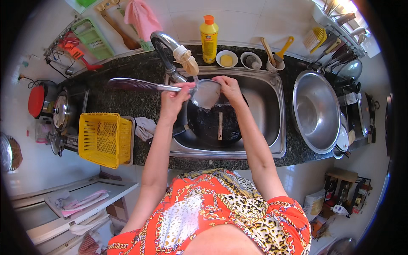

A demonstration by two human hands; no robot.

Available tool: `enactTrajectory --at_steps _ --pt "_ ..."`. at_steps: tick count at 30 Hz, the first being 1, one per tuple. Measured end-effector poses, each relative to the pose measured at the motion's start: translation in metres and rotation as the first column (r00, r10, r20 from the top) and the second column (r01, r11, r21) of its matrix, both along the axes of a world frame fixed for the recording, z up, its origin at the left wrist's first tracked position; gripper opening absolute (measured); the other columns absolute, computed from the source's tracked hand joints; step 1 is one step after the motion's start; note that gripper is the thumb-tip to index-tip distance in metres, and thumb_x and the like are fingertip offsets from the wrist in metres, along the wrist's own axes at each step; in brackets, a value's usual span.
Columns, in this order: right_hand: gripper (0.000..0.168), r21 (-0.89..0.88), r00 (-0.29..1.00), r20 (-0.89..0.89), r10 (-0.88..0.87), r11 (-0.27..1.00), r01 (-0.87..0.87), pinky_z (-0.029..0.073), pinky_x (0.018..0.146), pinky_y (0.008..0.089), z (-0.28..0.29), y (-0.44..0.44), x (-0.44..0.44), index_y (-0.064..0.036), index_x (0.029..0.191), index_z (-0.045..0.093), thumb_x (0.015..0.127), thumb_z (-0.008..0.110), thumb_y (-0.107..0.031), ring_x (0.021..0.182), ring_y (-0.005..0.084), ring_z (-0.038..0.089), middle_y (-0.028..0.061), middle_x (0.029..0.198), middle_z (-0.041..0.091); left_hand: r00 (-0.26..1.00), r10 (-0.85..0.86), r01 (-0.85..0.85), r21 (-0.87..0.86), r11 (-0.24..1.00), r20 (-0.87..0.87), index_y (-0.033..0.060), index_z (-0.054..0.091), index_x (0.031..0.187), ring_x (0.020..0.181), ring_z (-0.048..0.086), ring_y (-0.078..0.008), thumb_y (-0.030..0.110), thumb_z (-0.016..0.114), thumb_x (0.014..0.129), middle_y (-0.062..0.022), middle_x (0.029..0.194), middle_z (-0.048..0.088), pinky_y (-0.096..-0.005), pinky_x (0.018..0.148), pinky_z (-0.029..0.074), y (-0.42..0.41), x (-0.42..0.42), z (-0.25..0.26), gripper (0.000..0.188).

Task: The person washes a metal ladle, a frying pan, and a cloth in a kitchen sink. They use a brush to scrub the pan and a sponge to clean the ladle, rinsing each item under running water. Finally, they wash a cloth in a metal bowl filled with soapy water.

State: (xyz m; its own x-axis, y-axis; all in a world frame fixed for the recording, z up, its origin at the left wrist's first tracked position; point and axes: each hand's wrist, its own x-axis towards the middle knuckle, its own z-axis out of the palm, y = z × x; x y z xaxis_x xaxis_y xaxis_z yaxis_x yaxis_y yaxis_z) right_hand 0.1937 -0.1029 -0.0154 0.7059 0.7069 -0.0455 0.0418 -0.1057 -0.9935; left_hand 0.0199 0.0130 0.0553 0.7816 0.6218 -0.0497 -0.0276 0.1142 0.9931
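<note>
Over the sink I hold a long-handled metal skimmer with a round, mesh-like head. My left hand grips its handle where it meets the head, and the handle sticks out to the left. My right hand pinches the far right part of the rim. A thin stream of water from the cloth-wrapped faucet falls at the left side of the head. Below, a dark wok holds water. A short wooden stick shows in the wok, partly under the skimmer.
Behind the sink stand a yellow bottle, a bowl with a yellow sponge, a bowl with a scrubber and a brush cup. A yellow basket and grey cloth lie left; a large steel basin stands right.
</note>
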Motion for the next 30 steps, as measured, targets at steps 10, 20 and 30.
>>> enactTrajectory --at_steps 10,20,30 --pt "0.024 -0.08 0.985 0.131 0.112 0.992 -0.102 0.047 0.066 0.0248 0.019 0.008 0.021 0.002 0.089 0.063 0.085 0.053 -0.019 0.072 0.0115 0.06 0.0066 0.079 0.065 0.995 -0.104 0.086 0.619 0.781 -0.008 0.0036 0.066 0.086 0.075 0.063 -0.0254 0.006 0.061 0.075 -0.013 0.082 0.065 -0.031 0.068 0.048 -0.008 0.032 -0.034 0.012" --pt "0.027 -0.316 0.607 0.345 0.716 0.698 -0.643 0.046 0.072 0.0363 0.0 0.131 -0.035 -0.005 0.084 0.061 0.088 0.043 -0.024 0.079 0.0236 0.058 0.0128 0.082 0.062 0.997 0.053 -0.027 0.425 0.905 -0.051 -0.0028 0.064 0.087 0.08 0.061 -0.0139 0.003 0.055 0.082 -0.0105 0.085 0.066 -0.0256 0.073 0.046 0.0 -0.041 -0.044 0.012" --pt "0.042 -0.002 0.648 0.251 0.719 0.67 -0.742 0.046 0.06 0.0325 0.056 -0.001 -0.044 -0.002 0.084 0.06 0.087 0.047 -0.042 0.068 0.0179 0.059 0.0073 0.073 0.062 0.997 -0.024 0.044 0.298 0.953 -0.069 -0.0048 0.056 0.09 0.079 0.055 -0.0133 0.003 0.058 0.08 -0.0072 0.084 0.058 -0.0242 0.07 0.043 -0.05 0.003 -0.05 0.013"
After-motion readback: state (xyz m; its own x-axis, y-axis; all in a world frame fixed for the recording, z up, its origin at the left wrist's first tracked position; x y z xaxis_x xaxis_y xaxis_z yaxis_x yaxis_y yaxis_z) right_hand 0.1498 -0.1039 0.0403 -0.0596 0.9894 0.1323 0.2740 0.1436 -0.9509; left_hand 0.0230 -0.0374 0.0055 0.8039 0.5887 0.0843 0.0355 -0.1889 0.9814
